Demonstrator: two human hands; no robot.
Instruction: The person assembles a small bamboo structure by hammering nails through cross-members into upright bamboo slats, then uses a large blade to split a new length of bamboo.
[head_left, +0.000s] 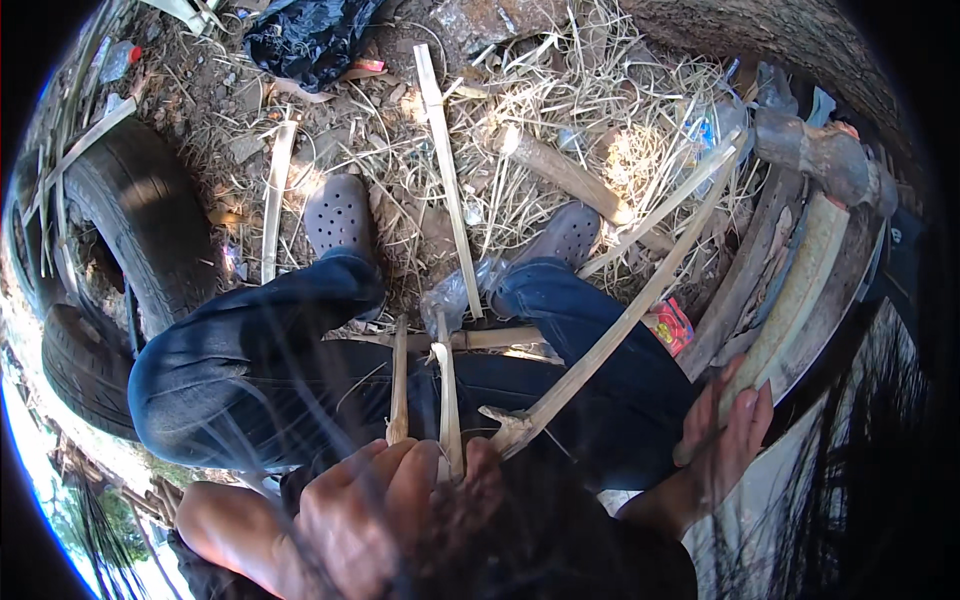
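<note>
My left hand (365, 505) is closed around the near ends of several split bamboo strips (447, 395) that stand up over my lap. One long bamboo strip (625, 320) runs from that hand up to the right across my right knee. Fingers of my right hand (725, 435) are curled over the lower end of a pale curved slab (800, 290) at the right. I sit in blue jeans (250, 350) with grey clogs (338, 212) on straw-covered ground. Dark hair hangs across the lower part of the view and blurs both hands.
Two old tyres (140, 230) lie at the left. A black plastic bag (310, 40) sits at the top. A short log (560, 170) and a loose bamboo strip (445, 170) lie on the straw. A red packet (672, 325) is by my right knee, with wooden boards (745, 270) at the right.
</note>
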